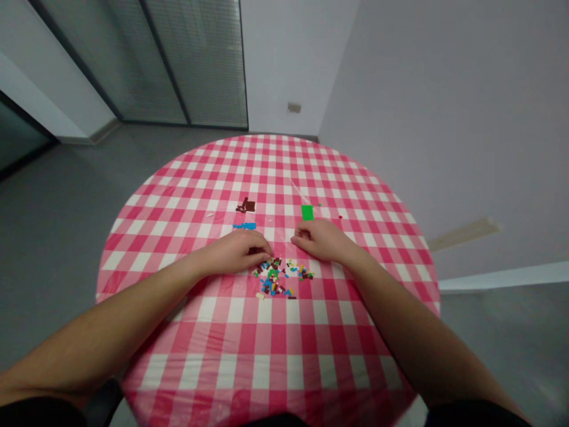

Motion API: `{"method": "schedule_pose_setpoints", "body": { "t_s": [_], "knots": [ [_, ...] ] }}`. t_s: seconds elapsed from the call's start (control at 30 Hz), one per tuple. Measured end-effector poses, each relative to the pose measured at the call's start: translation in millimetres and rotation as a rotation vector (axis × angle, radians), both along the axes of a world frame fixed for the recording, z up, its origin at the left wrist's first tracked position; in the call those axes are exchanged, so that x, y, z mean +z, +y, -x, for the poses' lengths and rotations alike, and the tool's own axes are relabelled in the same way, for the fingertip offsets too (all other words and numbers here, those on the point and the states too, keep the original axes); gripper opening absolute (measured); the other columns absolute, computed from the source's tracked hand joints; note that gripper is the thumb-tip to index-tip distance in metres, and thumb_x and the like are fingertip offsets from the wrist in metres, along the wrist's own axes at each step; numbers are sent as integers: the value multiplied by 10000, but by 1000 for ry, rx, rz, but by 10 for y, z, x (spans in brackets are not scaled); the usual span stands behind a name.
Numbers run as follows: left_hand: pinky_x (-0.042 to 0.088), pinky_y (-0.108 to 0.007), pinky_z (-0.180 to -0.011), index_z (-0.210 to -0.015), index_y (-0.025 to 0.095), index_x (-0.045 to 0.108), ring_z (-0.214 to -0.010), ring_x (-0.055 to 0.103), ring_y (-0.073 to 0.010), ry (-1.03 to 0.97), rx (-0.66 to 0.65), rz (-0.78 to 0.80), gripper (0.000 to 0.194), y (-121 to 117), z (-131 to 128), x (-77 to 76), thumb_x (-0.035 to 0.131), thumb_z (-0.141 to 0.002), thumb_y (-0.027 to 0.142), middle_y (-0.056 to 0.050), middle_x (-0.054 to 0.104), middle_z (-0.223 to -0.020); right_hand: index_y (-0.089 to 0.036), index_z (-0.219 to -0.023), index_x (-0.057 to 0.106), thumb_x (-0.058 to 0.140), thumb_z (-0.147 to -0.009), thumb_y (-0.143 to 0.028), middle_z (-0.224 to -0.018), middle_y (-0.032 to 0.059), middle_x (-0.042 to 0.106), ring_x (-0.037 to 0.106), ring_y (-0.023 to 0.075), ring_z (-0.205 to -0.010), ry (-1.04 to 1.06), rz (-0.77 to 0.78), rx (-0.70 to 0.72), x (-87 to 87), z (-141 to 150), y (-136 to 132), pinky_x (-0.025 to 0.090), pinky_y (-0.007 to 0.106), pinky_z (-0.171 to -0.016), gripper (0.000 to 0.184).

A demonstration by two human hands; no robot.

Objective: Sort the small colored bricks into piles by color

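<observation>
Currently both bare hands are down on a round surface point(133, 261) dressed in a red-and-white checked cloth point(267, 338). The left hand point(235, 252) lies palm down, its fingers point(262, 248) curved over, their tips at the top edge of a loose heap of small plastic bricks point(275, 277). A dark brick point(262, 251) sits right under them, but whether it is pinched cannot be told from here. The right hand point(320, 240) rests just beyond the heap's upper right side, its fingers point(301, 233) loosely curled inward, neither spread nor tight in a fist. Anything held there would be hidden by them, so that stays unknown. The heap lies near the middle of the surface, just below and between the hands, a mix of blue, green, yellow, red, white and brown pieces in two loose clusters. Farther out, past the hands, lie small separate groups: brown bricks point(246, 206), a blue row point(244, 226) and a flat green plate point(307, 212), with a lone red bit point(340, 217) off to the right. Both hands are nearer the heap than these groups.
</observation>
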State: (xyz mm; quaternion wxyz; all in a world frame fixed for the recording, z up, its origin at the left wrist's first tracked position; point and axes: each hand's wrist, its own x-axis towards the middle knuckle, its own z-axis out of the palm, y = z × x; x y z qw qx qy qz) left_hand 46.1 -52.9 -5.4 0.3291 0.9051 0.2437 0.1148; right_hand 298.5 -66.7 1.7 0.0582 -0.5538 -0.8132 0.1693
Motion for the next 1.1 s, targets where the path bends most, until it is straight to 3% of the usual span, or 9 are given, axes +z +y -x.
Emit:
{"method": "schedule_pose_setpoints", "body": {
  "t_s": [0.23, 0.53, 0.77, 0.83, 1.0, 1.1],
  "knots": [
    [504, -313, -779, -933, 183, 728, -833, 689, -178, 22, 46, 0, 184, -11, 0, 23, 547, -942, 212, -56, 764, -906, -188, -788, 645, 607, -925, -306, -766, 51, 692, 546, 157, -652, 11, -4, 10, -7, -15, 0, 314, 291, -584, 185],
    [479, -291, -697, -883, 187, 702, -750, 662, -167, -44, 288, -16, 154, 80, 72, 21, 553, -897, 223, -35, 746, -843, -189, -762, 628, 592, -922, -295, -734, 46, 675, 532, 153, -628, 33, 4, 22, -12, -21, 8, 317, 298, -579, 196],
    [458, -300, -682, -912, 179, 704, -721, 633, -159, -30, 396, -33, 137, 226, 223, 8, 575, -890, 220, -40, 729, -826, -182, -783, 637, 584, -922, -291, -757, 54, 684, 535, 154, -639, 55, -5, 28, -36, -47, 21, 327, 293, -581, 185],
    [467, -298, -712, -917, 174, 720, -754, 643, -163, -5, 365, -35, 147, 249, 259, 31, 583, -876, 204, -47, 733, -861, -182, -777, 634, 588, -921, -289, -753, 53, 681, 534, 152, -637, 58, -1, 23, -31, -47, 20, 328, 292, -582, 185],
    [477, -300, -803, -991, 190, 762, -885, 676, -191, 160, 64, -1, 188, 237, 297, 161, 621, -870, 219, -64, 746, -976, -188, -746, 612, 591, -917, -279, -729, 48, 666, 522, 150, -619, 57, 6, 19, -21, -38, 12, 318, 301, -571, 195],
    [473, -297, -799, -982, 187, 765, -887, 681, -195, 197, 43, 6, 177, 216, 282, 191, 625, -876, 211, -70, 750, -985, -190, -740, 605, 592, -914, -272, -722, 47, 663, 520, 151, -613, 63, 5, 24, -26, -32, 11, 321, 304, -571, 193]
  ]
}}
